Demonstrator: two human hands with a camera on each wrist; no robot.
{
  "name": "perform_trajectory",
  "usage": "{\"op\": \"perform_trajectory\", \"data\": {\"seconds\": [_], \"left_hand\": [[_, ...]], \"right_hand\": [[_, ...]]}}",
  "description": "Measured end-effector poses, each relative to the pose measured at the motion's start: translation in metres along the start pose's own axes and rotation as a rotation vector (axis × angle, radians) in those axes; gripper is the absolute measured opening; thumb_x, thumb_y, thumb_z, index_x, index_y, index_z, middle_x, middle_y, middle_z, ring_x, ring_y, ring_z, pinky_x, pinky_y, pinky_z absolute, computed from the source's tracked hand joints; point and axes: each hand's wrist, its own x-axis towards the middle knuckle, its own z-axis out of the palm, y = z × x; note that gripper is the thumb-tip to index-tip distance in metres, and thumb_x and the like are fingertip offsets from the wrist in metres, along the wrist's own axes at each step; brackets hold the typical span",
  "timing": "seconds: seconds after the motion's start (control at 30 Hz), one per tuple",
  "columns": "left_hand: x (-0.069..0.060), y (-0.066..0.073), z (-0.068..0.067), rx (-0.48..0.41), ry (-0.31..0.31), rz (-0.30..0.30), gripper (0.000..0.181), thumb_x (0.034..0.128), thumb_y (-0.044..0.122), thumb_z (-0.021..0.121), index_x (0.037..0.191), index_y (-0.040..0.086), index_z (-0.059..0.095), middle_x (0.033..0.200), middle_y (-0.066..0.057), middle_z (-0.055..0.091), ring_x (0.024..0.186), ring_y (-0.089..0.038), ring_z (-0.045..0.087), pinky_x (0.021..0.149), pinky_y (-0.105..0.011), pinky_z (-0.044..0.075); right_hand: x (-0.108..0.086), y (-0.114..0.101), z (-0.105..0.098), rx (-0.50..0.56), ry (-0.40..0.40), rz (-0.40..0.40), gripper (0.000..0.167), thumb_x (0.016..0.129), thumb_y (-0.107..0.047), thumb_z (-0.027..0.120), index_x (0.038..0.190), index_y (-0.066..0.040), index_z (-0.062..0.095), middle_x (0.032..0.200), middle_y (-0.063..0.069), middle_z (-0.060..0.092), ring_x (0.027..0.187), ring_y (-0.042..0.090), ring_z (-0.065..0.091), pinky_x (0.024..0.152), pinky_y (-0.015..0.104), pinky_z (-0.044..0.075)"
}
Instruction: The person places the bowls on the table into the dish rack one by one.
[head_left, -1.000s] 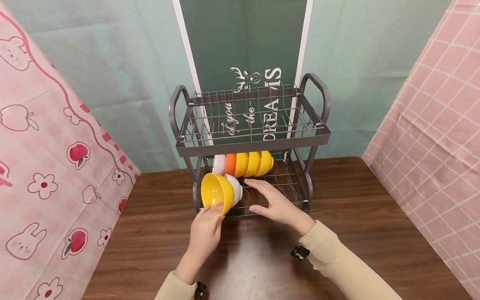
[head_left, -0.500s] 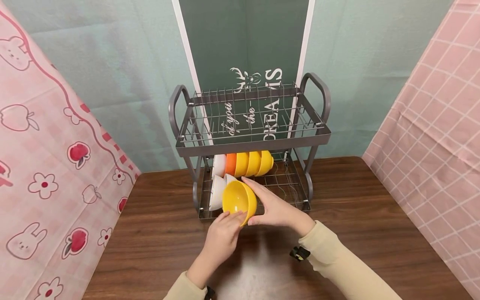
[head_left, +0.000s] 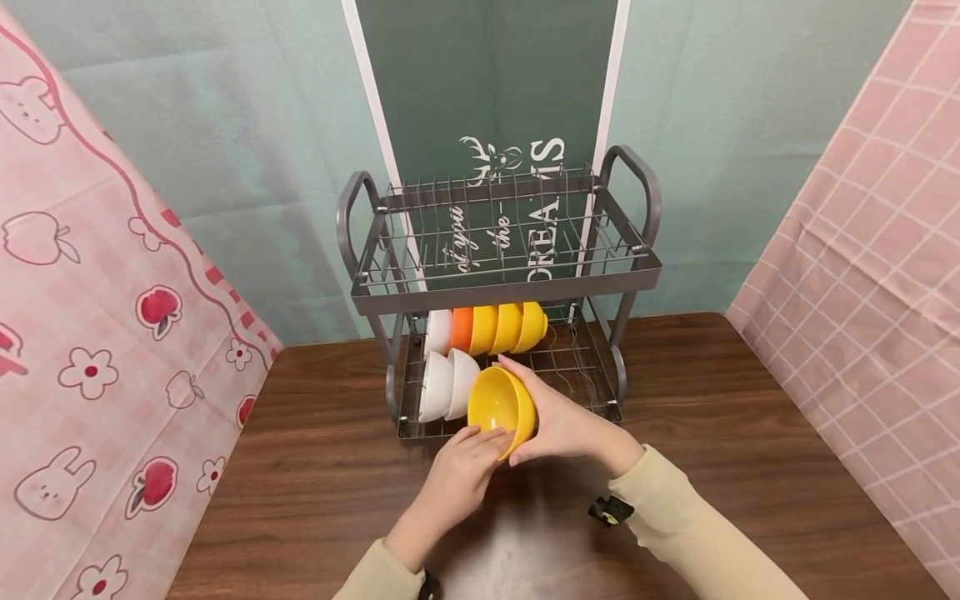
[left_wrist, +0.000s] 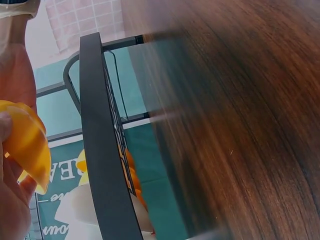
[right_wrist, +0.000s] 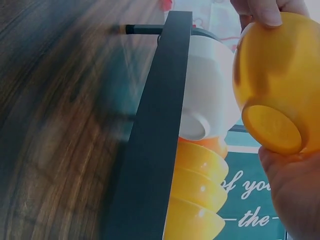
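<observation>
A yellow bowl (head_left: pixel 495 404) is tilted on its side in front of the rack's lower tier, its opening facing left. My left hand (head_left: pixel 459 473) pinches its near rim, fingers inside the bowl. My right hand (head_left: pixel 558 421) holds the bowl from the right, fingers at the far side and thumb near the base; the bowl's foot ring (right_wrist: pixel 272 129) shows in the right wrist view. Just left of it, two white bowls (head_left: pixel 437 387) stand on edge, nested, in the front row. Behind them lies a row with a white bowl (head_left: pixel 438 332), an orange bowl (head_left: pixel 461 330) and three yellow bowls (head_left: pixel 508 327).
A grey two-tier dish rack (head_left: pixel 506 287) with side handles stands on the brown wooden table (head_left: pixel 300 467). Its upper tier overhangs the bowls. A dark front rail (left_wrist: pixel 102 125) crosses both wrist views. Patterned cloths hang behind and at both sides.
My left hand has carried the yellow bowl rightward, away from in front of the white bowls. My right hand, free one second ago, now holds the bowl too.
</observation>
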Motion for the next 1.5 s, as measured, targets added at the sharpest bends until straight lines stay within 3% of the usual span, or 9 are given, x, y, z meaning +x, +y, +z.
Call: {"op": "perform_trajectory", "data": {"seconds": [0.27,0.53,0.6,0.73,0.87,1.13,1.5], "left_hand": [[0.001,-0.002,0.004,-0.011,-0.049,-0.023,0.026,0.0974,0.016,0.043,0.111,0.013,0.065,0.110,0.003,0.069,0.107,-0.009,0.062,0.097,-0.034,0.046],[0.003,-0.002,0.008,-0.025,-0.061,-0.092,0.039,0.1016,0.026,0.029,0.113,0.013,0.064,0.112,0.002,0.068,0.107,-0.009,0.062,0.098,-0.034,0.045],[0.003,-0.002,0.009,-0.027,-0.060,-0.104,0.036,0.1010,0.026,0.032,0.113,0.014,0.064,0.113,0.003,0.068,0.108,-0.009,0.062,0.098,-0.034,0.046],[0.000,-0.005,0.010,-0.050,-0.043,-0.142,0.023,0.0935,0.019,0.053,0.113,0.013,0.064,0.115,0.003,0.066,0.111,-0.012,0.060,0.097,-0.032,0.046],[-0.006,-0.009,0.009,-0.065,-0.010,-0.208,0.033,0.0820,0.011,0.067,0.115,0.011,0.063,0.119,0.000,0.064,0.112,-0.015,0.059,0.096,-0.029,0.046],[-0.021,-0.015,0.011,-0.012,-0.039,-0.316,0.033,0.0820,0.009,0.066,0.115,0.010,0.063,0.119,0.000,0.063,0.110,-0.016,0.059,0.095,-0.029,0.046],[-0.032,-0.018,0.017,0.049,-0.120,-0.347,0.030,0.0789,0.008,0.068,0.109,0.012,0.068,0.112,0.001,0.068,0.108,-0.016,0.061,0.095,-0.041,0.047]], "right_hand": [[-0.001,0.000,-0.001,-0.030,0.048,0.063,0.115,0.052,-0.037,0.089,0.145,-0.016,0.023,0.140,0.000,0.039,0.115,0.016,0.047,0.097,0.037,0.044],[0.000,0.002,-0.001,-0.002,0.075,0.085,0.112,0.054,-0.035,0.088,0.144,-0.018,0.024,0.134,0.004,0.043,0.110,0.018,0.050,0.092,0.035,0.046],[0.001,0.003,-0.001,0.003,0.083,0.086,0.111,0.055,-0.034,0.088,0.144,-0.018,0.024,0.134,0.005,0.043,0.109,0.019,0.050,0.091,0.035,0.046],[0.002,0.005,0.000,-0.024,0.096,0.085,0.111,0.055,-0.035,0.088,0.144,-0.016,0.024,0.136,0.007,0.042,0.110,0.020,0.050,0.092,0.036,0.046],[0.003,0.009,-0.003,-0.057,0.120,0.102,0.111,0.055,-0.034,0.088,0.144,-0.015,0.024,0.137,0.007,0.042,0.113,0.021,0.049,0.094,0.041,0.045],[0.007,0.022,-0.010,-0.085,0.146,0.127,0.113,0.054,-0.032,0.089,0.144,-0.013,0.023,0.134,0.005,0.042,0.114,0.020,0.048,0.096,0.045,0.043],[0.020,0.036,-0.004,-0.194,0.133,0.135,0.113,0.053,-0.041,0.087,0.143,-0.010,0.025,0.132,0.006,0.043,0.113,0.021,0.047,0.096,0.043,0.043]]}}
